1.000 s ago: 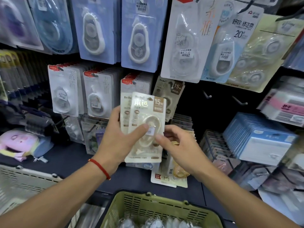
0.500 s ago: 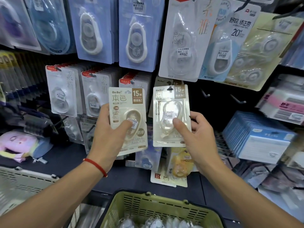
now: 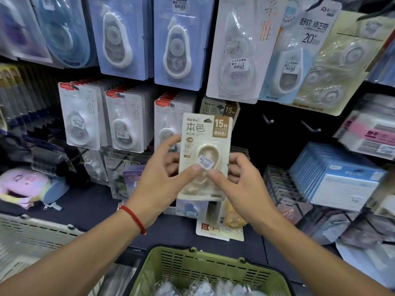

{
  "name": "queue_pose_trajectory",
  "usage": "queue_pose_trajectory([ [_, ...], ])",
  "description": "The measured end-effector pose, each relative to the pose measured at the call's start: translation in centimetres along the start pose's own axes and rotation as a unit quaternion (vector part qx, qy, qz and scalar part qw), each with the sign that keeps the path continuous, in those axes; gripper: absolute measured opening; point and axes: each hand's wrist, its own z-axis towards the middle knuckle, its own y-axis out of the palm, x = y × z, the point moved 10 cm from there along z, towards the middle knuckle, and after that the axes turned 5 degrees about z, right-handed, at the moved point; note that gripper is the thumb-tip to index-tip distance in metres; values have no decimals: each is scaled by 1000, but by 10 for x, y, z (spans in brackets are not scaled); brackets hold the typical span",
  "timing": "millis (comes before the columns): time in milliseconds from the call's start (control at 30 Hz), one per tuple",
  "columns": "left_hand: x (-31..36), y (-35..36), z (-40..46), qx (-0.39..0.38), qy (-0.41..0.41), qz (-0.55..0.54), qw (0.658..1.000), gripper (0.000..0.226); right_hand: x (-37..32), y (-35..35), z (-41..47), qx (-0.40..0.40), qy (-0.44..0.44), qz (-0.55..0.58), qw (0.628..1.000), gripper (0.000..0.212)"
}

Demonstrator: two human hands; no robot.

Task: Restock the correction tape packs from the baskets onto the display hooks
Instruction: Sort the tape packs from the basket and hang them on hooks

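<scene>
A beige correction tape pack [image 3: 205,144] marked 15M is upright at the middle of the display. My left hand [image 3: 159,180] grips its left edge, thumb on the blister. My right hand [image 3: 239,184] grips its right edge, thumb beside the price sticker. Behind its top hangs a matching beige pack [image 3: 222,108] on a hook. Two bare display hooks [image 3: 268,119] [image 3: 310,127] stick out to the right. A green basket [image 3: 205,272] with clear-wrapped packs sits below my arms.
Rows of white packs [image 3: 126,122] hang left of the beige one, and large blue packs [image 3: 177,43] hang above. Blue boxes [image 3: 335,178] are stacked at right. A pale basket [image 3: 27,242] stands at lower left. Loose packs [image 3: 220,225] lie on the dark shelf.
Half a second ago each hand held one beige pack side by side. Now the right-hand pack hangs on the hook and both hands hold the remaining pack at the centre.
</scene>
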Motion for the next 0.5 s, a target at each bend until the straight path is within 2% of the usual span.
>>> queue_pose_trajectory([
  [200,0,11,-3,-48,10,52,997,76,-9,-24,6,75,-10,50,996,30],
  [400,3,11,-3,-34,12,27,999,67,-15,-28,10,70,-30,53,996,31],
  [467,3,8,-2,-30,22,68,997,62,-15,-30,12,66,-38,-3,997,36],
  [500,4,5,-2,-26,31,119,992,60,-13,-31,13,67,-34,-70,995,44],
])
